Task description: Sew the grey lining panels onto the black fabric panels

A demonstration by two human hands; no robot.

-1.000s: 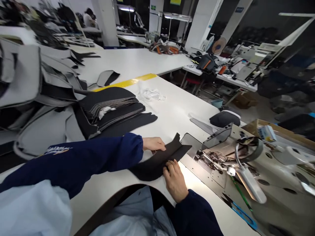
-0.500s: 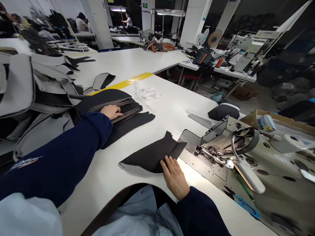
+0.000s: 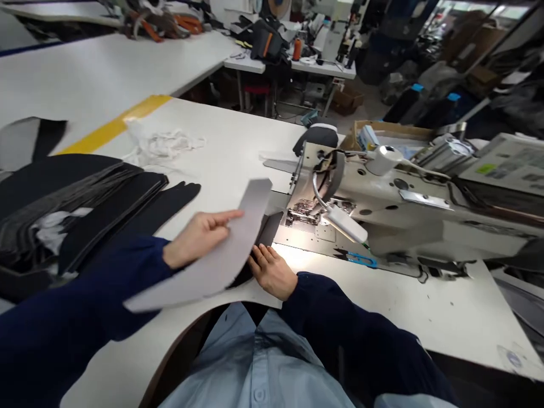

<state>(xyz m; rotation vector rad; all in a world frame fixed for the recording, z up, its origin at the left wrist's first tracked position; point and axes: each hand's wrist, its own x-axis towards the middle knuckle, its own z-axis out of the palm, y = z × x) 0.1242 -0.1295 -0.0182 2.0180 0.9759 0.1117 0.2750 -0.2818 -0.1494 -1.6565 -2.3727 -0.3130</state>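
Note:
My left hand [image 3: 198, 238] grips a long curved grey fabric piece [image 3: 212, 260] and holds it above the table, its far end close to the sewing machine [image 3: 382, 187]. Under that piece lies a black fabric piece [image 3: 267, 226], mostly hidden. My right hand [image 3: 272, 272] rests on it with fingers spread flat, just in front of the machine's needle plate [image 3: 304, 212]. A stack of black cut pieces [image 3: 85, 198] sits to the left of my left arm.
A yellow stripe [image 3: 114, 124] crosses the white table [image 3: 221, 147], with crumpled white scraps [image 3: 164, 144] beside it. Blue-handled scissors [image 3: 359, 259] lie in front of the machine. A cardboard box [image 3: 382, 133] stands behind it. Cluttered work tables fill the background.
My left hand left the stack and came back over the black piece holding a grey fabric piece. The view swung right and down toward the sewing machine. My right hand stayed on the black piece.

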